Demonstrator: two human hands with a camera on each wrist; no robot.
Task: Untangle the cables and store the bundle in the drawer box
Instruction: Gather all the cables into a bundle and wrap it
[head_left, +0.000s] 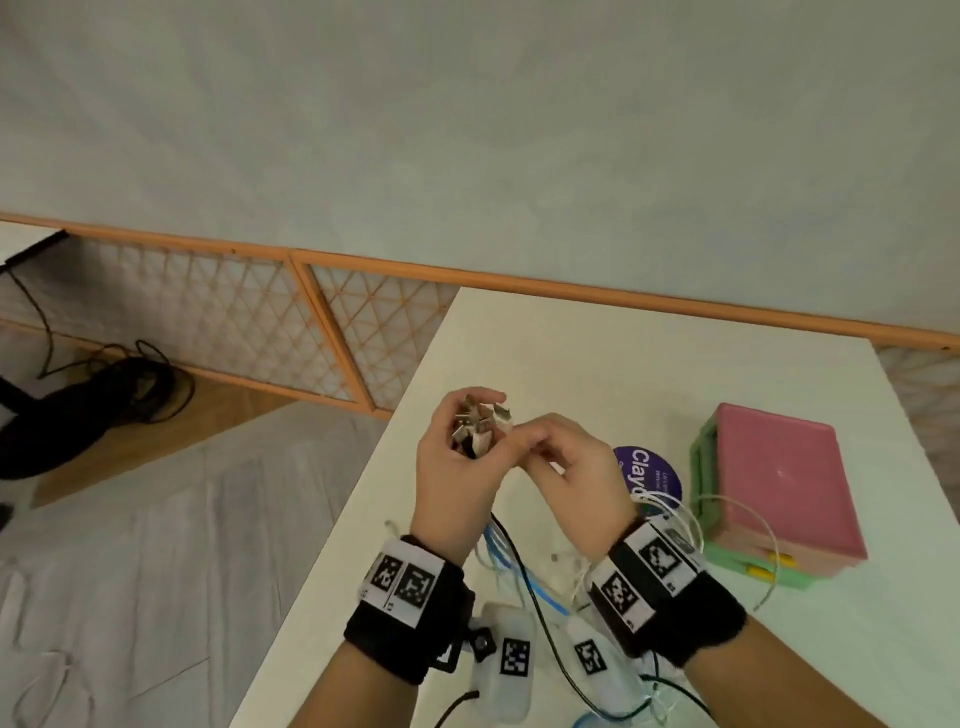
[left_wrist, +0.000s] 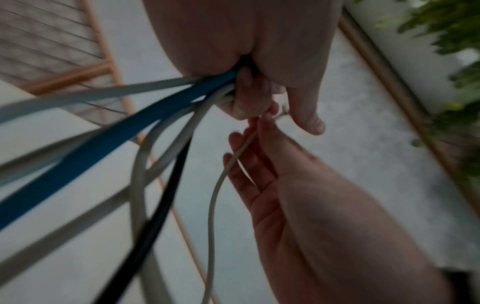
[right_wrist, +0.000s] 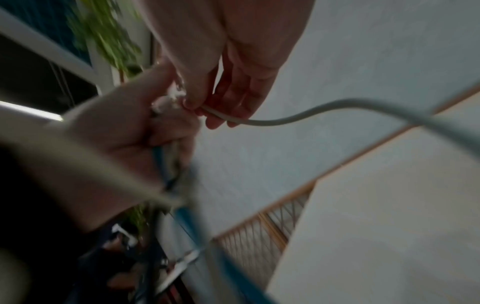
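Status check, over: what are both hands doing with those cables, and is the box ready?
Left hand grips cable bundle by plugs. Right hand pinches one white cable. Drawer box shut, a white cable looped against it.

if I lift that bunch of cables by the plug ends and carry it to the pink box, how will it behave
Probably floppy: below the left hand gripping the plug ends, the cables sag in loose loops onto the table. Trailing loops may snag, since one white cable lies against the drawer box. Likely light.

Cables (head_left: 511, 558) – white, blue, black – hang bunched above the table; drawer box (head_left: 774, 493) (pink-topped) sits shut.
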